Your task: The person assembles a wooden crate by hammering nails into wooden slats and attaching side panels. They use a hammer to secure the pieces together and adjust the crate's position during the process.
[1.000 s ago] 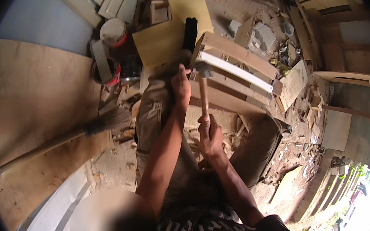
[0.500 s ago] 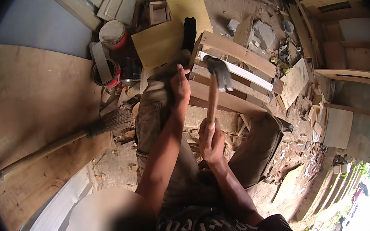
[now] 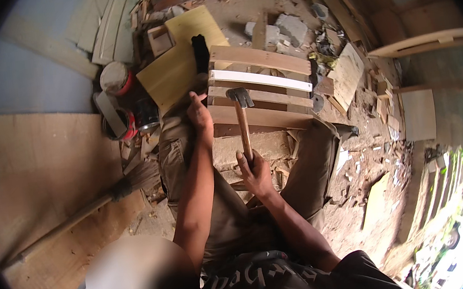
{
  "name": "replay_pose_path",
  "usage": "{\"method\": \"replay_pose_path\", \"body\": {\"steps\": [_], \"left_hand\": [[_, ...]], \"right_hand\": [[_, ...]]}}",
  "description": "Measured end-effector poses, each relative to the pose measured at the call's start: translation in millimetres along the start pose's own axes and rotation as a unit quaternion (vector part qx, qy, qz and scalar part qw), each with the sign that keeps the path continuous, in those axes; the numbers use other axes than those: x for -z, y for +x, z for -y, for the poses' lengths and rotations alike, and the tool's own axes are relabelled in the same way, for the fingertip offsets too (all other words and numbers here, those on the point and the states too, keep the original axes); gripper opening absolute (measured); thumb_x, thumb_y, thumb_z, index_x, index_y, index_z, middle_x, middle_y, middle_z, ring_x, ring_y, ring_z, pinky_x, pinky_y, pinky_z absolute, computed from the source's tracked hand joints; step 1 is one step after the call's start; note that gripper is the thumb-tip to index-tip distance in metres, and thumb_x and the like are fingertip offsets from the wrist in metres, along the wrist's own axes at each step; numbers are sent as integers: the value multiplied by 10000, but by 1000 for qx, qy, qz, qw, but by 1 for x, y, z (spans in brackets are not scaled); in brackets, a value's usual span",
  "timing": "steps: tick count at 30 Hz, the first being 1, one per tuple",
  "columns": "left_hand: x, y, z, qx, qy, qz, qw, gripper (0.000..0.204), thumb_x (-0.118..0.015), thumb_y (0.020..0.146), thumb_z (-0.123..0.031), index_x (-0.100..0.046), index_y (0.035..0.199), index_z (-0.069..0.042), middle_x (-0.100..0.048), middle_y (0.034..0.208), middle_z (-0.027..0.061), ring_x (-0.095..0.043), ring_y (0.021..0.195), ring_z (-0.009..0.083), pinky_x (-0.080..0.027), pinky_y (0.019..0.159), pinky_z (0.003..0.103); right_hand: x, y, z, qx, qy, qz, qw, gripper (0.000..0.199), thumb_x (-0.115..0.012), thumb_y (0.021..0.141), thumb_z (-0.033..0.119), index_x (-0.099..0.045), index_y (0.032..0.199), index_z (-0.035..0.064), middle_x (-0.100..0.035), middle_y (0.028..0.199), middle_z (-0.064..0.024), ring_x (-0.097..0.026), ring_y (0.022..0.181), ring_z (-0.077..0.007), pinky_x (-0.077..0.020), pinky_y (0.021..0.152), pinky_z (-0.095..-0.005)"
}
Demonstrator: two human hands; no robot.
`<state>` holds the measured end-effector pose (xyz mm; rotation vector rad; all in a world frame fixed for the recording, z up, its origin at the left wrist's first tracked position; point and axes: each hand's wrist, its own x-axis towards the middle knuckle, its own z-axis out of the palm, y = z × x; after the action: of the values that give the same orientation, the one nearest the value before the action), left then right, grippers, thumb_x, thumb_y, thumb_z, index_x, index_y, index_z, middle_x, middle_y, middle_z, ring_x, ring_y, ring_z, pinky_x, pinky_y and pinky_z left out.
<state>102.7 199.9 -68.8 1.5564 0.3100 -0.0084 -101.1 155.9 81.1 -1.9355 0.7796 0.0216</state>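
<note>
Presently, right hand [image 3: 257, 177]: closed around the lower handle of a claw hammer [image 3: 244, 127], thumb laid along the wood.
Hammer head: over the slatted wooden frame [image 3: 274, 118], by the inner slats; contact cannot be confirmed.
Left hand [image 3: 200, 118]: just beside the frame's left end, fingers raised; whether they pinch anything or touch the wood cannot be told.
Frame position: in front of the person, near edge by the right knee [image 3: 320, 132].
Work found done: three brown slats and one white strip [image 3: 264, 82] span the frame, roughly parallel, both ends reaching the sides.
Work outstanding: gaps stand between the members; nail seating is too small to verify, so the fixing cannot be judged complete.
Left surroundings: yellow board [image 3: 165, 75] beyond the left hand; red bucket [image 3: 129, 128] and broom [image 3: 133, 180] farther left.
Far side: broken concrete [image 3: 291, 30] on the littered ground.
</note>
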Motion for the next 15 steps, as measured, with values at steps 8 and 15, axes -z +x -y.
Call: {"method": "replay_pose_path", "body": {"steps": [8, 15], "left_hand": [[9, -3, -1, -26, 1, 90, 996, 444, -576, 979, -384, -696, 1072, 34, -710, 1044, 113, -621, 982, 182, -449, 930, 312], [24, -47, 10, 34, -34, -22, 999, 384, -618, 959, -247, -597, 1253, -2, -659, 1126, 123, -607, 1033, 205, -454, 937, 314]], "right_hand": [[46, 20, -43, -5, 20, -137, 990, 405, -574, 977, 346, -555, 799, -18, -535, 569, -147, -541, 499, -242, -402, 480, -409], [61, 36, -47, 17, 158, -194, 968, 381, -557, 996, 300, -522, 782, -14, -473, 579, -128, -421, 522, -216, -369, 508, -397]]}}
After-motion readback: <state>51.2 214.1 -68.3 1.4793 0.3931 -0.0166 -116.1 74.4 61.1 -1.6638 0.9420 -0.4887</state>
